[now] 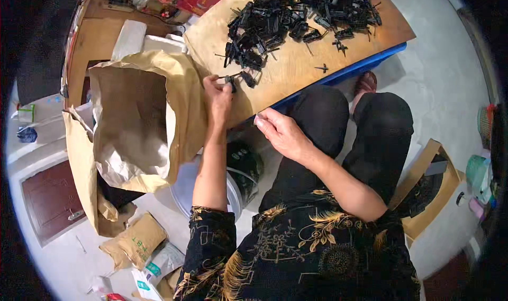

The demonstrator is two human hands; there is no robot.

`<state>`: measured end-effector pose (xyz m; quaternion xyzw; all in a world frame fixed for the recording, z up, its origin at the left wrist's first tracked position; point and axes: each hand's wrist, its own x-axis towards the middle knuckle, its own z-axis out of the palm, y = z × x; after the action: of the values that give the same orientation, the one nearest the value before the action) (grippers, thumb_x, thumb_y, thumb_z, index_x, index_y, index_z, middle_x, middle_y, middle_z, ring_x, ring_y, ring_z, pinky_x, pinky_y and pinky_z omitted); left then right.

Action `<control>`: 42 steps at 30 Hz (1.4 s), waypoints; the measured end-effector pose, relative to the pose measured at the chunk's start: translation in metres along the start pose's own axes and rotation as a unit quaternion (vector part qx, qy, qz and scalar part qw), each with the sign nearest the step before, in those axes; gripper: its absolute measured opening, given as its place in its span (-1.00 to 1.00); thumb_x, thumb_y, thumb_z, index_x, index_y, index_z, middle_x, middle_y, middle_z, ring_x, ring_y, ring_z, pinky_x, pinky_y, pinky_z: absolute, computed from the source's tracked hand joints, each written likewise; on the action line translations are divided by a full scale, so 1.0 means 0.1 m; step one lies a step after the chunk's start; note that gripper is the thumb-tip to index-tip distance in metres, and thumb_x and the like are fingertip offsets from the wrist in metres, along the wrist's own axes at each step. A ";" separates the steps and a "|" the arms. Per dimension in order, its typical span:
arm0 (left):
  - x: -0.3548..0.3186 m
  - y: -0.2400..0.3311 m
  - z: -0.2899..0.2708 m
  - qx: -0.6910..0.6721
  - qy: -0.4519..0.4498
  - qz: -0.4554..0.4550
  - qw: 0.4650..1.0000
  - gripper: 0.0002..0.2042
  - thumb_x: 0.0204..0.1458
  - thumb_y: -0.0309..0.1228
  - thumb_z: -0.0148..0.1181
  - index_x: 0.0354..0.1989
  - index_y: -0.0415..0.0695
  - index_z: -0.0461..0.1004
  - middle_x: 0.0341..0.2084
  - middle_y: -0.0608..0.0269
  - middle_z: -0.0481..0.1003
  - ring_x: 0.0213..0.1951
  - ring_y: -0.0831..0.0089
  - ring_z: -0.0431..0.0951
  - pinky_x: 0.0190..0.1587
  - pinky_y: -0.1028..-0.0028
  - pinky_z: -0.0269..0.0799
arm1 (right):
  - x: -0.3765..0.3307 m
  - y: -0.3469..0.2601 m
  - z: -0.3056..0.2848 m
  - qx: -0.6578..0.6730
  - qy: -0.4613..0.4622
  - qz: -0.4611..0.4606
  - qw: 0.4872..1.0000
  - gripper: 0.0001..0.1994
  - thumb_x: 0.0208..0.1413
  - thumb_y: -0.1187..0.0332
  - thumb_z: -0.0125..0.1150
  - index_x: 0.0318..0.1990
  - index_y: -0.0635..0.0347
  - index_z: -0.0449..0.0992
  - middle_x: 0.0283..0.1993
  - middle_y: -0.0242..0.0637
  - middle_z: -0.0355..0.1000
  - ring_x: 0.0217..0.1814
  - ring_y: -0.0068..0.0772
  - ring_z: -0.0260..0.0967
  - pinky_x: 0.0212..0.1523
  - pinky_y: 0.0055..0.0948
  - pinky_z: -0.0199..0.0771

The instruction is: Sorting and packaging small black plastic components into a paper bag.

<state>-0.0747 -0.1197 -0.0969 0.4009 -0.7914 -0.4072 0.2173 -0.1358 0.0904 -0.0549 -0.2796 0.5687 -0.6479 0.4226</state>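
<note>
At the near left edge of the wooden board, my left hand (218, 97) pinches a small black plastic part (229, 83) between thumb and fingers. Close beside it, on the wood, lies another black piece (247, 79). My right hand (284, 133) is over the board's front edge, above my lap, with fingers curled and thumb pressed to them; anything inside is hidden. A large heap of black plastic parts (296, 15) with thin rods covers the far part of the board (211, 33). Two small loose pieces lie nearer the front edge, one a cross-shaped part (322, 68).
A big open brown paper sack (185, 105) with a pale lining stands left of the board. Below it are a white bucket (185, 182) and a dark bucket (246, 166). At right, a cardboard box (415, 229) holds black parts. Packages (138, 237) lie at lower left.
</note>
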 end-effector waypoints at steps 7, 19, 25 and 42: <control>-0.01 0.14 -0.23 0.008 0.082 0.053 0.995 -0.54 -0.15 -0.54 0.11 -0.03 -0.26 0.12 -0.54 0.20 0.34 -0.56 0.48 0.34 -0.53 0.51 0.27 | 0.02 0.08 0.08 -0.045 0.010 -0.044 0.998 -0.78 0.17 0.28 -0.06 -0.34 0.28 0.32 -0.62 -0.50 0.13 -0.60 -0.70 0.03 -0.59 -0.62 0.12; -0.94 0.97 -0.13 -0.399 -0.149 -0.133 0.895 -0.52 -0.04 -0.50 0.15 0.05 -0.05 0.10 -0.47 0.34 0.36 -0.59 0.58 0.40 -0.61 0.69 0.25 | -0.01 -0.22 -0.10 0.254 -0.030 0.090 0.963 -0.81 0.15 0.26 -0.02 -0.18 0.15 0.34 -0.60 -0.61 0.11 -0.68 -0.86 -0.08 -0.76 -0.79 -0.11; -1.05 0.97 -0.09 -0.434 -0.162 -0.146 0.874 -0.49 -0.05 -0.44 0.18 0.06 -0.07 0.08 -0.46 0.29 0.40 -0.56 0.55 0.41 -0.57 0.66 0.29 | -0.04 -0.29 -0.22 0.218 -0.082 0.086 0.969 -0.84 0.13 0.32 -0.01 -0.20 0.16 0.38 -0.54 -0.50 0.32 -0.69 -0.85 0.06 -0.79 -0.79 -0.10; -1.18 0.64 -0.31 -0.204 -0.001 0.005 0.979 -0.63 -0.07 -0.60 0.08 -0.09 -0.16 0.13 -0.37 0.30 0.29 -0.45 0.65 0.33 -0.46 0.66 0.27 | 0.59 0.01 -0.47 -0.392 0.129 -0.050 0.910 -0.77 -0.10 0.30 0.14 -0.39 0.32 0.38 -0.65 -0.26 0.28 -0.62 -0.46 0.22 -0.57 -0.44 0.27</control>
<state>-0.0139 -0.0162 -0.0292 0.3439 -0.6941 -0.5590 0.2957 -0.2035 0.0627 -0.0724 -0.3652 0.8115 -0.4237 0.1689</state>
